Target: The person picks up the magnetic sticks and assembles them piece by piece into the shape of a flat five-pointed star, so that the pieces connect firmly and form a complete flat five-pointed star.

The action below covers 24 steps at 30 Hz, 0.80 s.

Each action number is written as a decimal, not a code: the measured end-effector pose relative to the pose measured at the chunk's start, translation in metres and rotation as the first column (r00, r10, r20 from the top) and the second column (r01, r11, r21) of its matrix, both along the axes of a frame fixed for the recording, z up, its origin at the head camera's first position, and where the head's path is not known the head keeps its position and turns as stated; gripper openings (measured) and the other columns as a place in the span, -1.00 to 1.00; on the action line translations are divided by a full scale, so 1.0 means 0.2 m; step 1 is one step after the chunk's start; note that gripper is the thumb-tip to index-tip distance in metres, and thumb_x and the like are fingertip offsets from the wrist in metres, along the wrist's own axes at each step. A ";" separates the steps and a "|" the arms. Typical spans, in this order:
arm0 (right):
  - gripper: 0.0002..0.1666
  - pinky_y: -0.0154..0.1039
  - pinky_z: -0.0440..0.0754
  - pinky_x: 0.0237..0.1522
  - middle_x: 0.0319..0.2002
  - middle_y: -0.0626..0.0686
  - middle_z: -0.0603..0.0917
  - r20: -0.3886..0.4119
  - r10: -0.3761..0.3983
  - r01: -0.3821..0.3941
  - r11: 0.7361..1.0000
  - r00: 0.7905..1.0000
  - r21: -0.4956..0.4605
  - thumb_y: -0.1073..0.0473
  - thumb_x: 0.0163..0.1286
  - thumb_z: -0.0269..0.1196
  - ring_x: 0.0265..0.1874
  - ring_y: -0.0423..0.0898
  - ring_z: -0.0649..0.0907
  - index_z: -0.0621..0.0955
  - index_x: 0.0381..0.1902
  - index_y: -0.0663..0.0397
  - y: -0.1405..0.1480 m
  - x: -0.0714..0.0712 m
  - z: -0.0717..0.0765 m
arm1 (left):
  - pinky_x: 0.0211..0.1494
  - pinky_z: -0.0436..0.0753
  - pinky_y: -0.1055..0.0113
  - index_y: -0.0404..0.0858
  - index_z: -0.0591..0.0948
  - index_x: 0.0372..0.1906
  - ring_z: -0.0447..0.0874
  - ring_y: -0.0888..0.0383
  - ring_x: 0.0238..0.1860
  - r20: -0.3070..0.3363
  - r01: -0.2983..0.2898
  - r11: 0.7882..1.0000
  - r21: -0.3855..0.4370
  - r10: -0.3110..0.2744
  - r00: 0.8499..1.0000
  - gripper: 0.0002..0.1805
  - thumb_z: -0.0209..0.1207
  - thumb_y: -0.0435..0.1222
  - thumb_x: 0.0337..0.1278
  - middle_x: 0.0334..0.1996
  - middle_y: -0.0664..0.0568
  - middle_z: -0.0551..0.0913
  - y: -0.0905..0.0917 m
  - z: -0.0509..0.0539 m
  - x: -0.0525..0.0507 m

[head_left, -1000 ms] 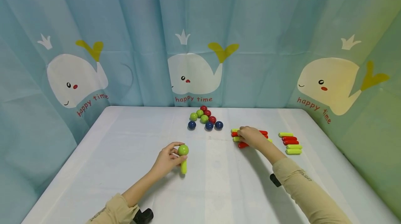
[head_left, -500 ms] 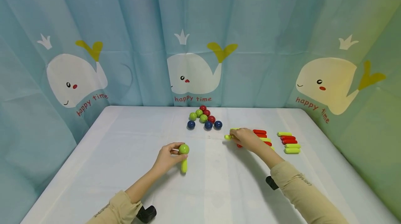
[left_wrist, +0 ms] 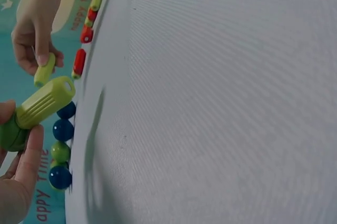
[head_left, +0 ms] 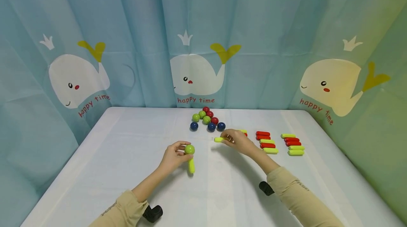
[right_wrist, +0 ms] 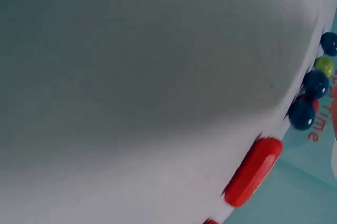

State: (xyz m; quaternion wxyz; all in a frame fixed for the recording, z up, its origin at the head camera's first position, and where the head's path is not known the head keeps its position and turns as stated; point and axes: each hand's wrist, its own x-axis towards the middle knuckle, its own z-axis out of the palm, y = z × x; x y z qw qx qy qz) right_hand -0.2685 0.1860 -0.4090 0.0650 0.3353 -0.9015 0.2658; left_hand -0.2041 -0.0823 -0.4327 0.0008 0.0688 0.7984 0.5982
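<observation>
My left hand point(head_left: 173, 157) pinches a green ball point(head_left: 189, 149) above the table, left of centre. A yellow-green ridged rod point(head_left: 191, 166) hangs from the ball's underside; in the left wrist view the rod point(left_wrist: 47, 102) meets the ball directly, with its free end showing a small hole. My right hand point(head_left: 240, 143) grips another yellow-green rod point(head_left: 219, 139) near one end, its other end pointing left towards the held ball. The two held rods are apart in the head view. Only a sliver of the right hand shows in the right wrist view.
Several red, green and blue balls point(head_left: 207, 119) cluster at the back centre. Red and yellow-green rods lie in a middle group point(head_left: 267, 145) and a right group point(head_left: 293, 139), with others partly hidden behind the right hand. A whale-print curtain point(head_left: 267, 78) borders the white table point(head_left: 127, 142).
My right hand has drawn a yellow-green rod out of the middle group and carried it left. Holding the ball and its rod, my left hand has shifted slightly right.
</observation>
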 end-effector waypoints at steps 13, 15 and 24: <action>-0.77 -0.18 0.62 -0.03 -0.11 0.27 0.65 0.277 0.083 0.009 0.949 0.957 -0.315 0.35 0.28 0.22 -0.11 0.11 0.62 0.61 -0.11 0.34 -0.14 0.02 0.01 | -0.29 0.59 0.46 -0.35 0.64 -0.04 0.65 0.18 -0.37 -0.022 -0.025 0.999 -0.038 0.024 0.999 -0.58 0.38 -0.41 -0.13 -0.19 -0.19 0.71 0.04 0.01 -0.02; -0.77 -0.17 0.62 -0.02 -0.10 0.29 0.65 0.289 0.105 -0.004 0.944 0.952 -0.330 0.37 0.28 0.21 -0.10 0.12 0.62 0.60 -0.10 0.36 -0.16 0.02 0.03 | -0.28 0.59 0.44 -0.35 0.63 -0.04 0.64 0.18 -0.37 -0.018 -0.035 0.999 -0.035 0.034 0.999 -0.58 0.38 -0.41 -0.13 -0.19 -0.18 0.71 0.04 0.02 -0.02; -0.77 -0.28 0.65 -0.09 -0.16 0.30 0.65 0.275 0.202 -0.106 0.939 0.940 -0.327 0.44 0.24 0.22 -0.16 0.08 0.64 0.60 -0.12 0.40 -0.26 0.03 0.05 | -0.31 0.56 0.46 -0.40 0.60 -0.01 0.61 0.20 -0.40 -0.002 -0.029 0.999 0.017 0.029 1.000 -0.55 0.36 -0.45 -0.13 -0.20 -0.23 0.70 0.05 0.02 -0.02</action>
